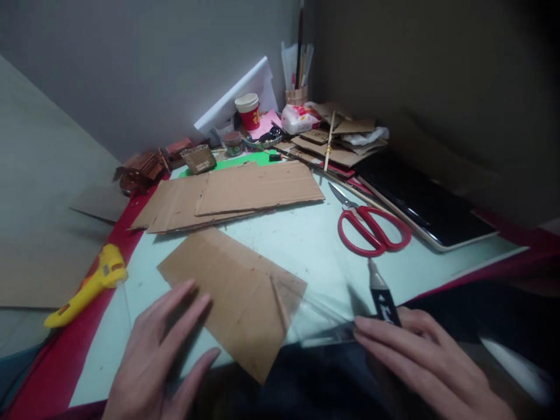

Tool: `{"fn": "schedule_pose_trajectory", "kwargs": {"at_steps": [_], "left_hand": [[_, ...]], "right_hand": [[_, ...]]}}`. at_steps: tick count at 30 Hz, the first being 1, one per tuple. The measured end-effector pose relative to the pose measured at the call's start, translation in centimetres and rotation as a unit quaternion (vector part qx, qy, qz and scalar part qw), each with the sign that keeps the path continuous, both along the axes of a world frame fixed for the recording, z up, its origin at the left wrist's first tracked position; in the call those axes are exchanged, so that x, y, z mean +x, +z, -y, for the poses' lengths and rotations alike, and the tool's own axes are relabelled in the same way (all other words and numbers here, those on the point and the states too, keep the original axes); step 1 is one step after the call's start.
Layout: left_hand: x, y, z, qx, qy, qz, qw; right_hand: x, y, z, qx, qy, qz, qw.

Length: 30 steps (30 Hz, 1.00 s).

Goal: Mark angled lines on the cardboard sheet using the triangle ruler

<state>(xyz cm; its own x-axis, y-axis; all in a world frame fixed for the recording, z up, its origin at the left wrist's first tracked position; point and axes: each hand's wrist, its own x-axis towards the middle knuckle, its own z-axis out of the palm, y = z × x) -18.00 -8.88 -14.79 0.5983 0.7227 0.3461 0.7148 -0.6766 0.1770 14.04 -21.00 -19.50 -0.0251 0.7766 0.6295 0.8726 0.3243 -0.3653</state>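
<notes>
My left hand is open, fingers apart, at the left edge of a brown cardboard piece; its fingertips lie on or just over the board. My right hand grips a black and grey marker, which points up and away from me. Between the right fingers and the cardboard is a see-through, blurred flat piece with straight edges, perhaps a set square. Whether the right fingers also hold it, I cannot tell. Just beyond the marker tip lie red-handled scissors, blades slightly apart.
Larger cardboard sheets lie stacked across the middle. A yellow glue gun rests at the left edge. At right is a black glossy tablet-like slab. Behind stand a red and white paper cup, cardboard scraps and a brush holder.
</notes>
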Motion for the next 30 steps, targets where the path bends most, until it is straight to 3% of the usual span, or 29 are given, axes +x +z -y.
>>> {"fn": "schedule_pose_trajectory", "kwargs": {"at_steps": [5,11,20,23,27,30], "left_hand": [[-0.9,-0.4,-1.7,0.005,0.008,-0.061,0.998],[1.2,-0.9,-1.8,0.023,0.035,-0.065,0.997],[3.4,-1.9,-0.7,0.16,0.011,-0.108,0.981],[3.0,-2.5,-1.3,0.155,0.02,-0.094,0.983],[2.4,-2.7,-1.8,0.138,-0.032,-0.08,0.987],[2.4,-2.4,-1.3,0.018,0.051,0.019,0.998]], "right_hand": [[0.6,-0.2,-1.0,0.093,-0.029,0.002,0.995],[1.0,-0.3,-1.2,0.1,-0.049,0.034,0.993],[-1.0,-0.9,-0.6,0.091,-0.115,0.009,0.989],[-2.0,-0.9,-0.7,0.088,-0.148,-0.011,0.985],[-2.6,-1.0,-1.1,0.099,-0.157,-0.019,0.982],[-2.5,-1.0,-1.4,0.102,-0.158,-0.014,0.982]]}}
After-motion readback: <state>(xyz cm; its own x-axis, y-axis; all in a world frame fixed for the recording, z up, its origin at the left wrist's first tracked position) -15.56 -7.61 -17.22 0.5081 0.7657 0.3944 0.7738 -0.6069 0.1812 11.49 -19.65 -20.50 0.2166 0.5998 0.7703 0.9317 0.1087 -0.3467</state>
